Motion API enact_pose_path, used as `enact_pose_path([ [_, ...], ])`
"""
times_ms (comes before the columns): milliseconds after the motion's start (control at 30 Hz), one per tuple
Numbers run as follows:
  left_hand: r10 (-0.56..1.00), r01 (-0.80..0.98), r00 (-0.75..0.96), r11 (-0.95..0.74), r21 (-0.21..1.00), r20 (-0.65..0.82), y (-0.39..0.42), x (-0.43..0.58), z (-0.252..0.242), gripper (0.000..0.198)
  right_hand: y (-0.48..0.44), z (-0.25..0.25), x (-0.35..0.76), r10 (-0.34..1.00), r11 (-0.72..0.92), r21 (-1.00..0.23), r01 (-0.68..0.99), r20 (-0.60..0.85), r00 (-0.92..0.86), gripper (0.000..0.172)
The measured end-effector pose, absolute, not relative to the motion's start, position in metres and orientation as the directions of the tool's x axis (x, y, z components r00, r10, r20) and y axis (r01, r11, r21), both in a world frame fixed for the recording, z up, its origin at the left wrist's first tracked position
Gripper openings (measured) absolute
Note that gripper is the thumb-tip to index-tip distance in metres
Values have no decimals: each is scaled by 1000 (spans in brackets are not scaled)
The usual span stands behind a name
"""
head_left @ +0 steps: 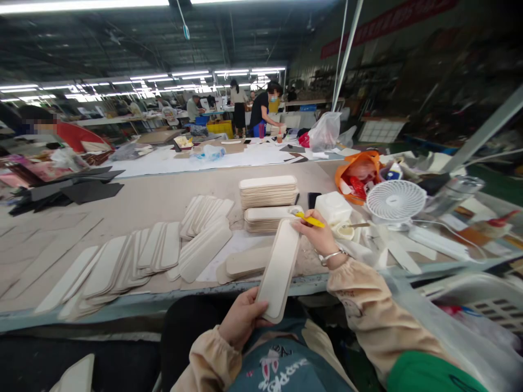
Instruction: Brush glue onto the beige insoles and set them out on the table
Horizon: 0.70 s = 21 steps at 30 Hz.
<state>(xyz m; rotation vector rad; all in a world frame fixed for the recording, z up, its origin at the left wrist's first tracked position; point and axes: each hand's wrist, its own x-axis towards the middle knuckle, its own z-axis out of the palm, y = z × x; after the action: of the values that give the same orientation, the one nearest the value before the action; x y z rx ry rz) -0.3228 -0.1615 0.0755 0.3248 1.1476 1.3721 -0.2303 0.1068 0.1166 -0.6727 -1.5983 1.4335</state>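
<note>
Cream round-cornered panel [281,267] slants up from my lap to just over the near edge of the workbench [163,188]. My left hand [242,317] clamps its lower end, thumb on top; my right hand [321,235], at its upper end, grips a yellow-handled tool [312,219], whose working tip I can't make out clearly. My hands are apart, one at each end of the panel.

My blue-green apron [281,370] carries a pink-and-white rabbit print and white lettering, of which I can make out only "PP". A red banner [384,27] high on the right bears pale characters, too blurred to read.

The bench has a dull brown top, scuffed near me. Two neat stacks of panels [267,195] stand beyond my piece, and fanned panels [118,261] spread to the left. Dark sheets [77,189] lie farther left. On the right, a white fan [395,200] stands near an orange bag [355,169]. White paper [163,161] covers the far part. Past it, a co-worker in a dark top [260,111] leans over the table, in a large workshop under strip lights [81,5] and a dark roof.
</note>
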Motion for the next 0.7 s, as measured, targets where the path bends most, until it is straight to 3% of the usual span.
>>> enact_pose_path([
  [267, 835, -567, -312, 219, 794, -453, -153, -330, 64, 58, 114, 97, -223, 852, 263, -957, -119, 288, -437, 48],
  [567, 770, -439, -508, 153, 885, -385, -108, -380, 94, 38, 133, 81, -222, 913, 281, -949, -140, 310, -267, 52],
  [700, 746, -469, -555, 85, 879, -368, -104, -389, 107, 34, 120, 93, -215, 922, 280, -952, -124, 303, -242, 53],
])
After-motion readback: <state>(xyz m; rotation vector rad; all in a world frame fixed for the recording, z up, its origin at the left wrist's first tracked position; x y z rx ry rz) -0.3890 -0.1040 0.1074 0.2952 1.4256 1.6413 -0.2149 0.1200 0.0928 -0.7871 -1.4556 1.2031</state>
